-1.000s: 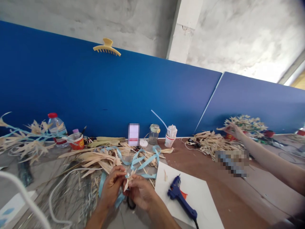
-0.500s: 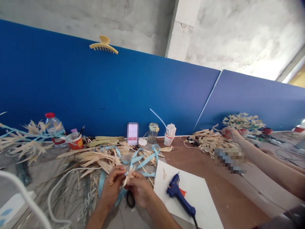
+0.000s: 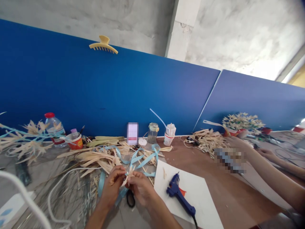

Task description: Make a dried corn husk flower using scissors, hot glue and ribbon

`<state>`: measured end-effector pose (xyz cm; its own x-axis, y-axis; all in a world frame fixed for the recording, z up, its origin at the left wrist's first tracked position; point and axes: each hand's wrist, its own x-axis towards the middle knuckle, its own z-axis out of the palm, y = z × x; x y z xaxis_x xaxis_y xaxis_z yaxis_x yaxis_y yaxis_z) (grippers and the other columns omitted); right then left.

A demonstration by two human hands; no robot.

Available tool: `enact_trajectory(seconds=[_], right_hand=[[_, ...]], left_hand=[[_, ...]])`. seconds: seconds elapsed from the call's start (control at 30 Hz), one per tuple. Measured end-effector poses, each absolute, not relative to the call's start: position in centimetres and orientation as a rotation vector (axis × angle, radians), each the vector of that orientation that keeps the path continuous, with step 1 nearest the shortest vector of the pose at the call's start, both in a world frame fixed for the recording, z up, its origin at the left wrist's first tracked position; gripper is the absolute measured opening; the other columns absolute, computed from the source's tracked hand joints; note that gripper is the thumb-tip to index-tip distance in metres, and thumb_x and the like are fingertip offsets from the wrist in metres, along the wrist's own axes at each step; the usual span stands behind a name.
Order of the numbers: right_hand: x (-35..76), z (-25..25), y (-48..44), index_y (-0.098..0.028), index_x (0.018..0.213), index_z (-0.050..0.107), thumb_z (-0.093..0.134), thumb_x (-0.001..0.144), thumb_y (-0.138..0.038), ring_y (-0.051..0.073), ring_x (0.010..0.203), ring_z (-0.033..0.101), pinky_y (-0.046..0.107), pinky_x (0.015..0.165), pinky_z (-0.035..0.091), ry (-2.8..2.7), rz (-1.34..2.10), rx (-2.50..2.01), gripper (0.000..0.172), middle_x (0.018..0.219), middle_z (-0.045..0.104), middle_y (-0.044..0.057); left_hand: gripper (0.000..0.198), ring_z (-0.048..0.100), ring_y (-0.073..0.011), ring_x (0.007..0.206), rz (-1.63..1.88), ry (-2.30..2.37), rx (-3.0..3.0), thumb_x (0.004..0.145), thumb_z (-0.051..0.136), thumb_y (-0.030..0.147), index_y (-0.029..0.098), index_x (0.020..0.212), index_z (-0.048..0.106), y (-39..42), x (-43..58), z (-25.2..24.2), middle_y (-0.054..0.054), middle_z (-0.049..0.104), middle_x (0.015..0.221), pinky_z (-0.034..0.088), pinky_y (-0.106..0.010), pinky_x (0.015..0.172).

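Note:
A small flower of pale dried husk is held between my two hands, over the middle of the cluttered table. My left hand is closed in a pinch at the flower's left side; its fingertips hide the exact point of hold. From the right, my right hand pinches the petals between thumb and fingers. Light blue ribbon runs beneath and beside my hands and loops behind them. A black ring-shaped handle lies just under my right hand.
A blue glue gun rests on white board at right. Husk strips lie behind my hands, with a phone, jar and cup beyond. A white cable curves at left. A co-worker's arm reaches in.
My hands stay almost in place, with the flower turned slightly between the fingers. At right, the co-worker's hand has shifted, and a pale flat strip now sticks out above it.

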<state>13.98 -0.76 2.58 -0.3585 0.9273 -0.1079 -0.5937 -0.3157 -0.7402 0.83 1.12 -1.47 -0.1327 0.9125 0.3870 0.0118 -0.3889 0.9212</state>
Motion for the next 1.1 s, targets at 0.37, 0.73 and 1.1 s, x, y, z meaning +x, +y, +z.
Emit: enact_trajectory(seconds=[0.37,0.73,1.1], right_hand=[[13.7,1.8,-0.2,-0.016,0.050,0.055,0.061,0.049,-0.015,0.007,0.048,0.036,0.023,0.053,0.028,-0.743,1.754,-0.785,0.006,0.047,0.049,-0.005],[16.0,2.7,0.0,-0.016,0.072,0.067,0.075,0.061,-0.044,0.014,0.069,0.050,0.026,0.069,0.037,-0.838,1.635,-0.763,0.031,0.071,0.059,0.002],[16.6,2.8,0.4,-0.015,0.069,0.069,0.079,0.058,-0.037,0.010,0.056,0.046,0.024,0.058,0.032,-1.069,1.650,-0.855,0.027,0.060,0.059,-0.001]], left_hand=[[0.011,0.060,-0.0189,0.080,1.545,1.145,1.467,0.073,0.064,0.030,0.020,0.069,0.069,0.9,1.2,-2.0,-0.005,0.062,0.085,0.050,-0.028,0.071],[0.010,0.054,-0.0150,0.067,1.487,1.131,1.139,0.058,0.071,0.025,0.019,0.066,0.069,0.8,1.1,-0.6,-0.004,0.063,0.085,0.042,-0.023,0.053],[0.011,0.047,-0.0128,0.060,1.227,0.990,1.273,0.068,0.067,0.029,0.019,0.071,0.070,0.4,1.2,-0.2,-0.002,0.060,0.076,0.038,-0.024,0.056]])
